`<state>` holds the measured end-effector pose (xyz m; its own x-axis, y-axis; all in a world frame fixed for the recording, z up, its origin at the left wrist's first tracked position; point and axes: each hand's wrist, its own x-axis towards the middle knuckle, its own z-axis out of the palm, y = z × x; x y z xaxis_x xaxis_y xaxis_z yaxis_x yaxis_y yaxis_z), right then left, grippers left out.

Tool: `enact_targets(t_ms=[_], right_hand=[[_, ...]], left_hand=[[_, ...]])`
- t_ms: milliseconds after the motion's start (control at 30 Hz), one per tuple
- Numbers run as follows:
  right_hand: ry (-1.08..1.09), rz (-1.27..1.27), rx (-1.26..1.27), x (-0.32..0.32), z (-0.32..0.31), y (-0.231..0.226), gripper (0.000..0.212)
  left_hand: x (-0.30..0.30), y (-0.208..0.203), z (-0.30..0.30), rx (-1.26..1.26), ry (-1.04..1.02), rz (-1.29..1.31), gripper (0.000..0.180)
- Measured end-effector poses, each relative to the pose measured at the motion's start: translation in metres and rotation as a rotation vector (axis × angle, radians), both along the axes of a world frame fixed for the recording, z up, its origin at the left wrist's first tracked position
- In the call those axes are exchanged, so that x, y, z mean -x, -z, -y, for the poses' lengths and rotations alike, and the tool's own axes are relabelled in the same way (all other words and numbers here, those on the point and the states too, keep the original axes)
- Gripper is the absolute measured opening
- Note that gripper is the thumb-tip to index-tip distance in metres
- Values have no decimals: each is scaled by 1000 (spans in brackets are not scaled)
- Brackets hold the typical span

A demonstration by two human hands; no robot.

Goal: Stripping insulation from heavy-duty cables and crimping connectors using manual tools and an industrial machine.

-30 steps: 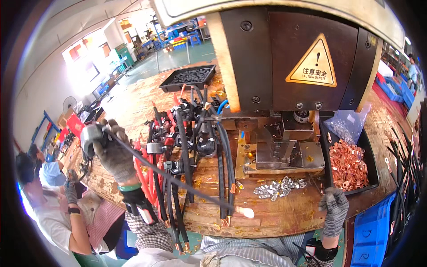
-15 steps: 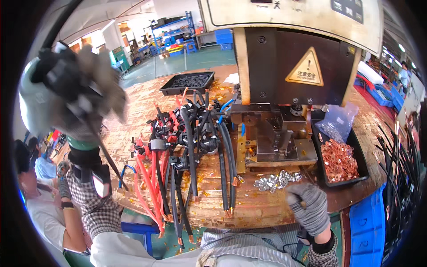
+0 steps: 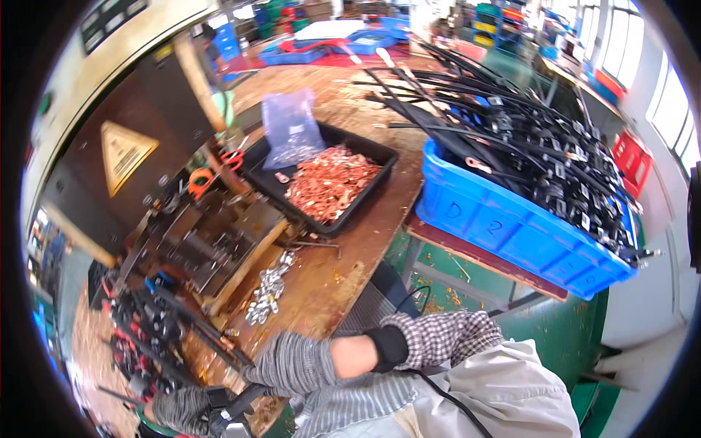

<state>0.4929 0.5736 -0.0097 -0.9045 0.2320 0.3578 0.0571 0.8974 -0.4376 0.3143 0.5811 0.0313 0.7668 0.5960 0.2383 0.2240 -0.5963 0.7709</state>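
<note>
At the lower left, my left hand (image 3: pixel 179 410) wears a grey knit glove and closes around a black cable assembly (image 3: pixel 237 405) with a blocky connector. My right hand (image 3: pixel 292 363), also in a grey glove, reaches across to it from the right. Its fingers are drawn together at the black piece, and their tips are partly hidden. Silver terminals (image 3: pixel 269 292) lie in a small pile on the bench beyond my right hand. To their left is the press's metal die block (image 3: pixel 219 241). Black and red cables (image 3: pixel 150 332) with connectors are heaped left of the press.
A black tray (image 3: pixel 387 162) holds copper terminals (image 3: pixel 332 186) and a clear plastic bag (image 3: pixel 290 130). Orange-handled scissors (image 3: pixel 199 181) lie by the press. At right, a blue crate (image 3: pixel 504 226) overflows with black cables (image 3: pixel 540 153). The bench edge runs between crate and press.
The view has swung right, bringing the blue crate fully in. My left hand, raised with a black bundle before, is now low, and my right hand has come over beside it.
</note>
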Motion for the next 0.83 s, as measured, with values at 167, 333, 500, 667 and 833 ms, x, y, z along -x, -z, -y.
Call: enact_targets(t_ms=[167, 333, 500, 667, 833], right_hand=[[-273, -145, 871, 39, -3, 68, 24], [-183, 62, 1367, 86, -14, 89, 22], [-156, -51, 831, 129, -40, 136, 24], [-108, 100, -460, 84, -28, 78, 20], [-102, 36, 705, 93, -7, 88, 31]], left_hand=[[-10, 14, -9, -181, -10, -172, 50], [-25, 36, -22, -369, -19, -257, 53], [-4, 41, -11, -555, -156, -390, 59], [53, 38, 57, -608, -488, -701, 67], [23, 30, 59, -61, -668, -770, 59]])
